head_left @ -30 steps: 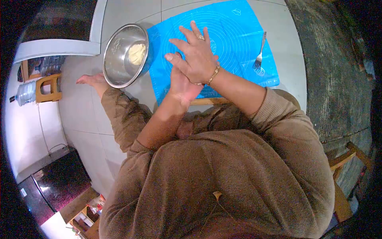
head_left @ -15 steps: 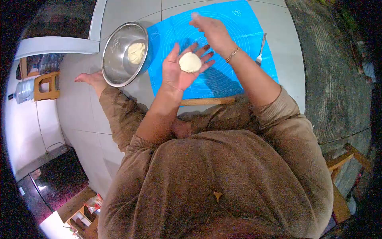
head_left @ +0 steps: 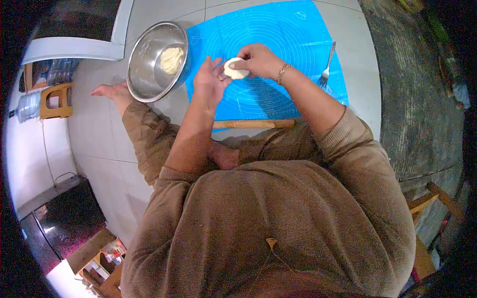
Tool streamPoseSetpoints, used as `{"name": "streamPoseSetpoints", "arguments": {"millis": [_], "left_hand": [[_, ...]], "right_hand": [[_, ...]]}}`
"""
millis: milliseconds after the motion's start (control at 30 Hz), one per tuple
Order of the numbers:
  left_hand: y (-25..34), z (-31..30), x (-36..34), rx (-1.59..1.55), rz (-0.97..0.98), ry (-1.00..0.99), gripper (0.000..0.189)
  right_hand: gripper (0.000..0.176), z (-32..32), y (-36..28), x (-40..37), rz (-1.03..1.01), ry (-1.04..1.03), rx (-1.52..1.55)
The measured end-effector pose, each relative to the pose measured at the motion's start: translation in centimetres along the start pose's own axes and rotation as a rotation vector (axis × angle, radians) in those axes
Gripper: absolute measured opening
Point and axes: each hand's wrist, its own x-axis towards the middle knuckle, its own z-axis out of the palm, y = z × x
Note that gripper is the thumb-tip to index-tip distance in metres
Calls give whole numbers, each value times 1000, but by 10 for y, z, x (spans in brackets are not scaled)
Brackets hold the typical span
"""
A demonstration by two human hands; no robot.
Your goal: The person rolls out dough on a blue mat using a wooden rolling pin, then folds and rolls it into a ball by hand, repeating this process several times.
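A flattened round of pale dough (head_left: 233, 73) is pinched between the thumb and fingers of my right hand (head_left: 261, 60). Palm up, my left hand (head_left: 210, 82) has its fingers spread, with the fingertips right at the dough's left edge. Both hands are over the blue silicone mat (head_left: 293, 37), which is printed with white circles. To the left stands a steel bowl (head_left: 141, 82) with a lump of dough (head_left: 172, 60) inside. A wooden rolling pin (head_left: 253, 123) lies along the mat's near edge, and a fork (head_left: 326, 67) rests at its right side.
Pale floor tiles (head_left: 94, 134) surround the mat. My bare foot (head_left: 107, 91) is beside the bowl, and my bent legs border the mat's near side. A brown stool (head_left: 55, 102) stands far left; a dark ribbed surface (head_left: 402, 94) runs along the right.
The dough round has gone from lying on my left palm to my right hand's pinch. My right hand came down and my left hand shifted slightly left.
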Motion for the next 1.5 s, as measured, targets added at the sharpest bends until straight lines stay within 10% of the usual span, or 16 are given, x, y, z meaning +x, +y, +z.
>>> {"name": "streamPoseSetpoints", "arguments": {"millis": [267,367,567,700,1100,1233,1500], "left_hand": [[-17,-35,-27,846,248,-67,41],[-22,-39,-45,1267,425,-98,40],[-35,-67,-78,1676,626,-425,40],[-39,-76,-86,1823,689,-437,28],[-21,-57,-80,1472,909,-261,21],[-1,-24,-53,1434,1106,-88,25],[4,-6,16,1686,923,-93,37]], "right_hand": [[19,6,22,-4,-219,449,-599],[18,28,33,-15,-286,139,-802],[20,32,-24,-45,-186,173,-871],[22,65,-26,-75,10,-611,-724],[31,31,-36,-60,23,-372,-744],[37,-17,-8,-40,56,9,-810],[36,-23,10,-21,244,411,-749]]}}
